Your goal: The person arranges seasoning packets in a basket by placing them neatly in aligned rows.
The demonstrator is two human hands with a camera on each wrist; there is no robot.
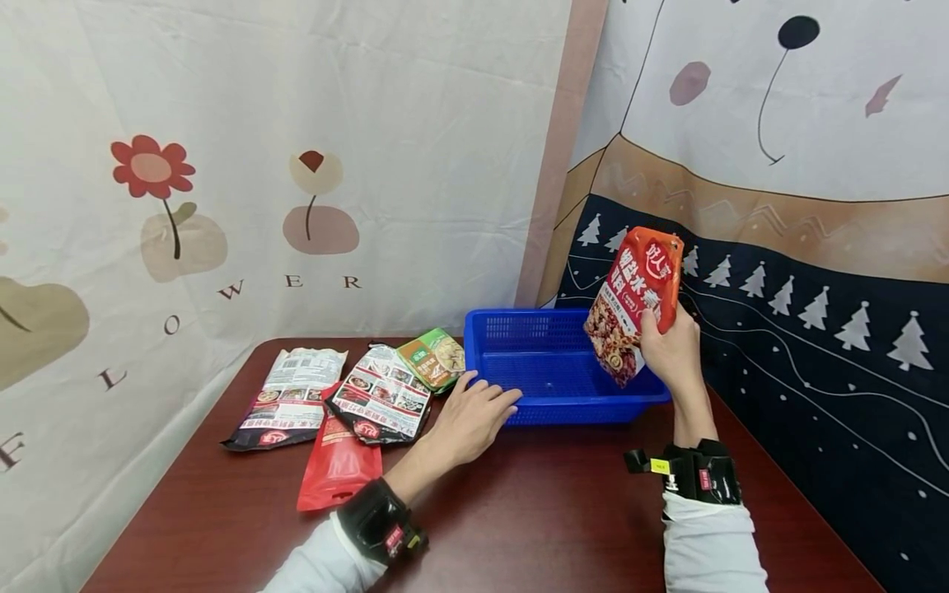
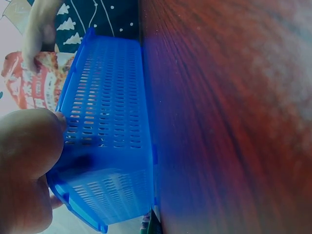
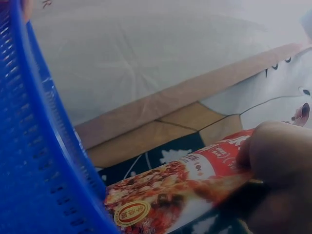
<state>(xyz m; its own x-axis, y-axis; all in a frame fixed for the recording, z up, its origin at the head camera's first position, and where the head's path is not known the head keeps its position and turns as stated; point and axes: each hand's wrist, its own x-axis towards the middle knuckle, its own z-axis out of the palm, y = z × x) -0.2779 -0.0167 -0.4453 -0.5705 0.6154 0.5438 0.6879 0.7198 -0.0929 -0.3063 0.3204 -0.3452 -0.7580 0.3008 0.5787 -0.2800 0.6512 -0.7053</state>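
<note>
My right hand (image 1: 670,342) grips a red and orange seasoning pouch (image 1: 630,296) by its right side, thumb across the front. It tilts over the right end of a blue plastic basket (image 1: 567,412); its lower part overlaps the basket. The right wrist view shows the pouch's food picture (image 3: 146,195) close beside the basket's rim (image 3: 58,126). My left hand (image 1: 474,416) rests on the basket's near left corner, its fingers lying loosely over the rim. In the left wrist view that hand (image 2: 29,151) is against the perforated basket wall (image 2: 107,92).
Left of the basket on the brown table (image 1: 511,527) lie a green packet (image 1: 436,360), a black and white pouch (image 1: 385,395), a red pouch (image 1: 341,465) partly under it, and another black and white pouch (image 1: 296,395). Printed cloth (image 1: 415,165) hangs behind and to the right.
</note>
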